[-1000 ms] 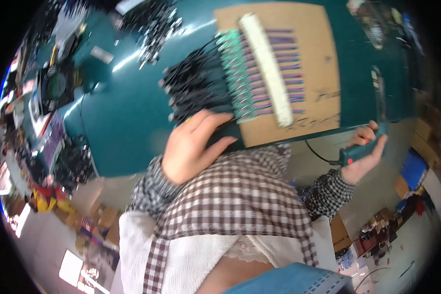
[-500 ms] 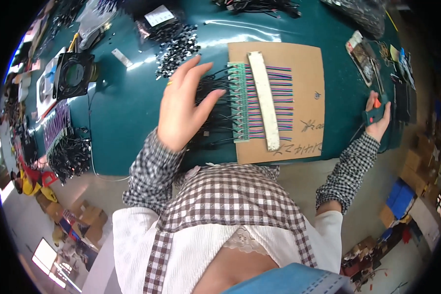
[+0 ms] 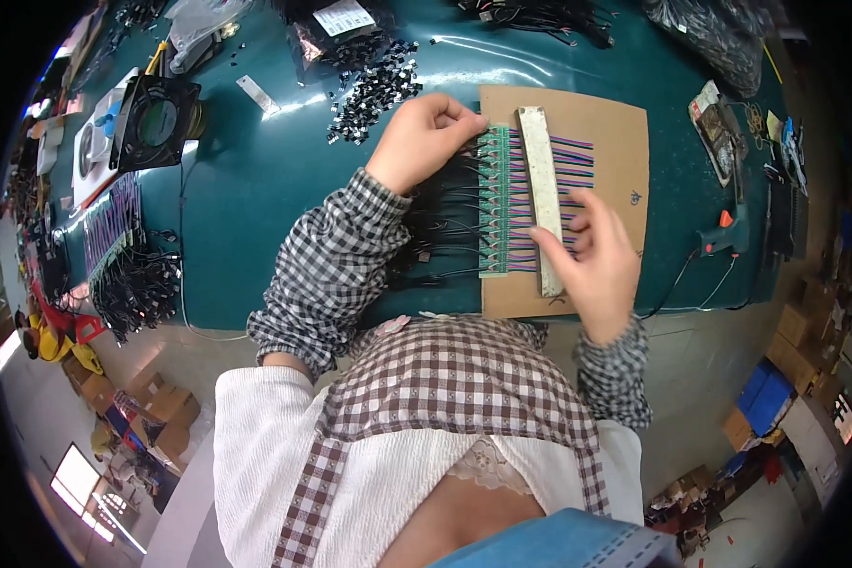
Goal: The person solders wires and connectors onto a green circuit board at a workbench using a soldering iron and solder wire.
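A row of green circuit boards [image 3: 493, 204] lies on a brown cardboard sheet [image 3: 620, 142], black cables [image 3: 445, 210] trailing left and thin coloured wires [image 3: 575, 159] running right. Across the wires rests a pale, worn bar [image 3: 540, 180]. My left hand [image 3: 424, 140] pinches at the far end of the board row; its fingertips hide what is between them. Over the bar's near half is my right hand [image 3: 598, 260], fingers curved and apart, the thumb tip at the bar. A green glue gun [image 3: 726, 237] with an orange trigger lies to the right.
Small black parts [image 3: 374, 99] are heaped at the back, beside a plastic bag [image 3: 336, 38]. A black fan [image 3: 156, 123] stands left, with a bundle of wired boards [image 3: 128, 256] nearer me. More cables [image 3: 540, 17] lie at the far edge. The glue gun's cord [image 3: 672, 289] runs along the near edge.
My right hand has let go of the glue gun and come left over the bar. My left hand has moved from above the cables to the boards' far end, its fingers closing into a pinch.
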`<control>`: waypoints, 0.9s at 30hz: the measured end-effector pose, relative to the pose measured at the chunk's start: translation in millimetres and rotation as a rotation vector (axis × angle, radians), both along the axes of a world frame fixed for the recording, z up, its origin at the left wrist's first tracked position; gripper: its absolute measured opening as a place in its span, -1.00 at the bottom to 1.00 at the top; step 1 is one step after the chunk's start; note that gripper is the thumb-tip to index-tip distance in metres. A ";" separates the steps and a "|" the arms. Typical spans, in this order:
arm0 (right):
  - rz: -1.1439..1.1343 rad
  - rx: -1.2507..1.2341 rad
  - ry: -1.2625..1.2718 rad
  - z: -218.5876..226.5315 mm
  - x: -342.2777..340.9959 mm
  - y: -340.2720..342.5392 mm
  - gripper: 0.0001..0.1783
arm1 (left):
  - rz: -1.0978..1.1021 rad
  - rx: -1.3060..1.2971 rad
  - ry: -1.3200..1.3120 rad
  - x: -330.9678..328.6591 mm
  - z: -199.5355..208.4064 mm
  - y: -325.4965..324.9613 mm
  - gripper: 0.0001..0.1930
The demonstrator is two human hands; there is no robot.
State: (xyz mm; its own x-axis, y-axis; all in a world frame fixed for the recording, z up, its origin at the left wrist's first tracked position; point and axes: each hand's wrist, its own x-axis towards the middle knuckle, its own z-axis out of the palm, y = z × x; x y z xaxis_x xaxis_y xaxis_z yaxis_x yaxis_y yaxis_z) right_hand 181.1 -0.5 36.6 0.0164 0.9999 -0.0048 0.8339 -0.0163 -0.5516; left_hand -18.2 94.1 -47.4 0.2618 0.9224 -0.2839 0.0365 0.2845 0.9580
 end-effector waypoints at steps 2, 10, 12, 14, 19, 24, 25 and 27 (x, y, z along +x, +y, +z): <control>-0.002 0.000 0.040 -10.5 -4.2 2.2 -0.55 | 0.015 0.028 0.004 2.1 0.9 1.8 -0.75; -0.027 0.170 0.043 -3.2 7.1 5.3 -0.71 | -0.011 -0.029 -0.087 -15.1 19.9 -16.5 -0.69; -0.069 0.189 -0.070 -3.8 24.4 8.7 -0.70 | -0.062 -0.049 -0.212 -31.1 31.1 -26.7 -0.71; -0.086 0.219 -0.064 -11.7 40.1 13.9 -0.70 | -0.016 -0.049 -0.181 -44.9 46.9 -36.2 -0.71; -0.083 0.250 0.057 -3.4 41.5 4.5 -0.64 | 0.222 -0.140 -0.442 -56.2 60.2 -54.4 -0.75; -0.197 0.003 1.443 -0.4 -5.2 -45.8 -0.48 | 0.311 -0.126 -0.501 -47.1 69.2 -65.1 -0.75; -0.271 -0.068 1.461 -6.0 -13.9 -53.4 -0.49 | 0.308 -0.127 -0.534 -45.9 67.9 -64.0 -0.75; -0.357 -0.132 1.473 -4.8 -24.1 -60.6 -0.50 | 0.298 -0.143 -0.553 -45.3 68.2 -62.3 -0.75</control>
